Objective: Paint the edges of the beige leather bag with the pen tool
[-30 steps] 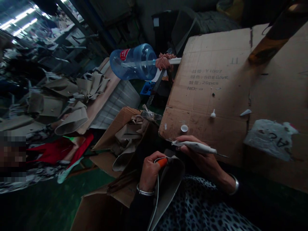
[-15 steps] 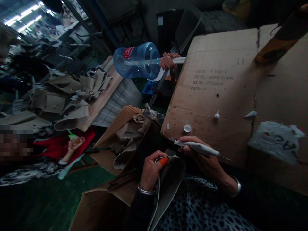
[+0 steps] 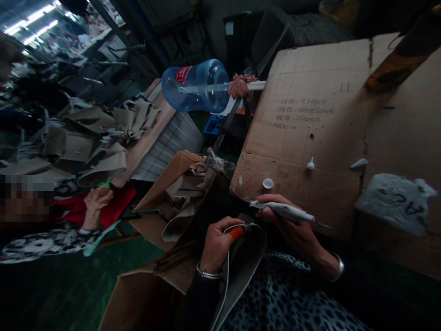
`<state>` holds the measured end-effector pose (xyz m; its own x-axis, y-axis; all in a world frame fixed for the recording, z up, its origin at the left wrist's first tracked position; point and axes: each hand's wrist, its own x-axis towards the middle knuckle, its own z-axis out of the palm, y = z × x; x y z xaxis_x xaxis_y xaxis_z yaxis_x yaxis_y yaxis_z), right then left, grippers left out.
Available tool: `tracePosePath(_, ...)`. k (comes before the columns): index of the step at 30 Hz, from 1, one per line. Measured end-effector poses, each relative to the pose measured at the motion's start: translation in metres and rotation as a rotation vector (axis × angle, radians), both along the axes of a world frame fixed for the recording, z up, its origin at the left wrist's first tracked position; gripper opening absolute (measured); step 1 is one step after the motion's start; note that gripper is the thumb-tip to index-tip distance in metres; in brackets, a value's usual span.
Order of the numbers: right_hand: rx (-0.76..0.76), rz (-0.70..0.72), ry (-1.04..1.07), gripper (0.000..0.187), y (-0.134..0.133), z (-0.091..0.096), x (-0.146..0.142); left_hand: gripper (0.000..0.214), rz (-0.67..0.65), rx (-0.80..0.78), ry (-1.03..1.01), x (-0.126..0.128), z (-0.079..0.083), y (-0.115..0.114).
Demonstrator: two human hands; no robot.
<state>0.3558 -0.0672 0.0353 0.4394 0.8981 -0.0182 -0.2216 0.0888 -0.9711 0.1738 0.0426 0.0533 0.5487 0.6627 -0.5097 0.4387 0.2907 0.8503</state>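
My left hand (image 3: 216,241) is closed on the rim of a grey-beige bag panel (image 3: 253,259), which curves open over my lap. Something orange (image 3: 235,233), perhaps a finger cover, shows at the thumb. A pale cord or edge runs down from that grip. Just to the right, my right hand (image 3: 287,225) wraps round a slim white tool (image 3: 287,212) with a thin metal spike pointing right. Its tip is apart from the panel. Part of the panel's lower end is out of the picture.
A cardboard-covered table (image 3: 320,82) holds a white cap (image 3: 268,184), a small nozzle (image 3: 310,163) and a plastic bag (image 3: 396,202). Boxes of grey pieces (image 3: 188,186) stand left. A blue water bottle (image 3: 196,86) lies beyond. At left, a co-worker's hand (image 3: 96,202) holds a green-tipped bottle.
My hands stay nearly still, still holding the panel and the white tool. The co-worker's hand has moved up and left, bringing the green tip to the grey piece there.
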Motion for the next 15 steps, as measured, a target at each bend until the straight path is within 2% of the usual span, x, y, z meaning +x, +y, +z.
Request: tracePosePath(15,0.009,-0.006,0.014,0.019,-0.0010,0.0002,-0.0027,0.009,0.018,0.024,-0.031,-0.0040,-0.0040,0.0008)
